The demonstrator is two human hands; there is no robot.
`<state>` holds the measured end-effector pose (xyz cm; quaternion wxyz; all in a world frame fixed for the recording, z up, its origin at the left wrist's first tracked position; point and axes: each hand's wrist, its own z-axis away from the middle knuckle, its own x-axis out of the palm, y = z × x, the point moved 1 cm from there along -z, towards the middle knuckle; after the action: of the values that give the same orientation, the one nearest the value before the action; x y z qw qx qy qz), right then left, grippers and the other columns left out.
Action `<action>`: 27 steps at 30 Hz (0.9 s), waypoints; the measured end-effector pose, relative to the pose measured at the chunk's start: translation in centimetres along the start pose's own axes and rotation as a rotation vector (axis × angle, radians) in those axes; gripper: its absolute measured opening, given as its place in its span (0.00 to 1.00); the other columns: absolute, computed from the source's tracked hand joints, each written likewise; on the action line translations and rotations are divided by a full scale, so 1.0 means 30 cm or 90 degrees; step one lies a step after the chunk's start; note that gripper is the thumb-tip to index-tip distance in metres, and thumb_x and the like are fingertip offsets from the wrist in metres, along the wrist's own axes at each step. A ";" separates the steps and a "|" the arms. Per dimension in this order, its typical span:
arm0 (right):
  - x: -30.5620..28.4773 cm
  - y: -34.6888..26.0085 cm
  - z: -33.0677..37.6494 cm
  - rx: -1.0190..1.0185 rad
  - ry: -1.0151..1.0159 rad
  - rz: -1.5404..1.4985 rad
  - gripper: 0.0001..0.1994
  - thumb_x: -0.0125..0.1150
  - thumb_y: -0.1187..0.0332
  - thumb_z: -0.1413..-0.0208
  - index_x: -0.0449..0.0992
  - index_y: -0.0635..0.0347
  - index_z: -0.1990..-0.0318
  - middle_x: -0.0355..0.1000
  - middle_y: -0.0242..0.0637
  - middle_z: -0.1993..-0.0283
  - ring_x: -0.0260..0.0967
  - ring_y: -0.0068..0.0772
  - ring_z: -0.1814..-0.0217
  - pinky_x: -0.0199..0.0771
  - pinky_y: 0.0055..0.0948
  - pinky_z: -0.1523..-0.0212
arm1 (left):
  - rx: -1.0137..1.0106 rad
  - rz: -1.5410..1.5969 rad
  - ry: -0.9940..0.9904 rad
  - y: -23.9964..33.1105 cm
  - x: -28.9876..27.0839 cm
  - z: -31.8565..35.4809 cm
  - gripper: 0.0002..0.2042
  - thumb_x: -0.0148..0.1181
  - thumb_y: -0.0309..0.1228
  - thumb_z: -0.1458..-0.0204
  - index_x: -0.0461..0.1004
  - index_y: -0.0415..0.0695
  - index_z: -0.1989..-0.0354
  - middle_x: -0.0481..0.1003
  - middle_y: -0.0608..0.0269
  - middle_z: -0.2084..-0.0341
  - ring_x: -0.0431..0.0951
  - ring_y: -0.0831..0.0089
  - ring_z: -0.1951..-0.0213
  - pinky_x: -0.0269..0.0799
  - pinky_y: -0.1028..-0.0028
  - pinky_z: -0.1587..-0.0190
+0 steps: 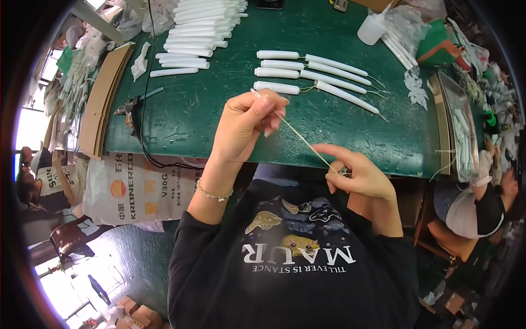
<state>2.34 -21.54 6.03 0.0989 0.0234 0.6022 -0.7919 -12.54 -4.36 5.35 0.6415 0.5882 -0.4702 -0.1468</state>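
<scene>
Both hands are busy with one thin, pale string (300,137), pulled pretty much straight between them, out over the near edge of a green table (186,123). The left hand (252,114) is higher up, thumb and fingers closed in a pinch on the string, with a whitish end poking out past the thumb. The right hand (353,172) is lower and closer to the body, thumb and fingertips pinching the other stretch, index finger out along it; what's tucked under those fingertips is too small for me to make out. There's a beaded bracelet (213,196) on the left wrist. Just beyond the left hand is a short stack of white tubes (276,72), and to the right of those, a slanted set of longer white tubes (348,98). Thin cord shows between the two sets at the nearest row, and more trails off the far right ends. Further back on the left is a big heap of white sticks (197,30). Off to the left there's a glue gun (130,113) with a dark cable, next to some cardboard sheets (105,101). At the back right sits a white squeeze bottle (370,31) beside a crumpled clear bag (404,24), with white cut-out bits (415,89) lying nearer.
</scene>
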 end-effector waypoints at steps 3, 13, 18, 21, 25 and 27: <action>0.003 0.015 0.009 -0.005 0.013 -0.021 0.27 0.48 0.79 0.56 0.54 0.63 0.44 0.65 0.31 0.80 0.63 0.17 0.76 0.61 0.17 0.74 | -0.002 0.064 -0.030 -0.004 0.000 0.006 0.12 0.52 0.34 0.50 0.73 0.36 0.73 0.71 0.63 0.78 0.67 0.81 0.79 0.61 0.84 0.79; 0.029 -0.042 0.057 -0.014 0.205 0.169 0.28 0.49 0.81 0.59 0.55 0.57 0.46 0.60 0.27 0.77 0.57 0.15 0.76 0.57 0.15 0.79 | 0.109 -0.035 -0.086 0.082 0.074 0.054 0.13 0.55 0.36 0.53 0.73 0.36 0.77 0.67 0.60 0.80 0.65 0.78 0.81 0.58 0.84 0.83; 0.000 -0.110 0.113 -0.013 0.247 0.250 0.28 0.52 0.81 0.61 0.57 0.58 0.47 0.60 0.27 0.78 0.55 0.14 0.80 0.56 0.13 0.80 | 0.225 -0.094 -0.116 0.129 0.128 0.069 0.16 0.56 0.41 0.54 0.72 0.37 0.80 0.65 0.60 0.82 0.63 0.78 0.84 0.56 0.84 0.86; -0.016 -0.156 0.135 0.000 0.288 0.278 0.28 0.53 0.82 0.61 0.57 0.59 0.47 0.64 0.27 0.76 0.57 0.13 0.78 0.57 0.13 0.79 | 0.257 -0.082 -0.120 0.142 0.137 0.081 0.17 0.56 0.41 0.53 0.72 0.38 0.81 0.66 0.60 0.82 0.63 0.78 0.84 0.55 0.84 0.86; -0.049 -0.116 0.131 -0.076 0.332 0.278 0.22 0.50 0.82 0.58 0.63 0.61 0.51 0.66 0.28 0.73 0.60 0.14 0.76 0.58 0.13 0.76 | 0.259 -0.089 -0.096 0.130 0.129 0.075 0.16 0.54 0.42 0.52 0.72 0.39 0.78 0.66 0.59 0.81 0.63 0.78 0.84 0.55 0.84 0.86; -0.068 -0.078 0.110 -0.087 0.313 0.275 0.21 0.49 0.81 0.57 0.64 0.60 0.51 0.66 0.29 0.73 0.60 0.14 0.76 0.59 0.13 0.76 | 0.242 -0.069 -0.067 0.116 0.110 0.066 0.16 0.52 0.41 0.51 0.72 0.38 0.75 0.65 0.59 0.80 0.62 0.78 0.83 0.54 0.84 0.86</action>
<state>4.18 -23.84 9.46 0.1174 0.3344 0.6409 -0.6809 -13.63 -7.11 9.60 0.4847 0.7147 -0.4897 -0.1205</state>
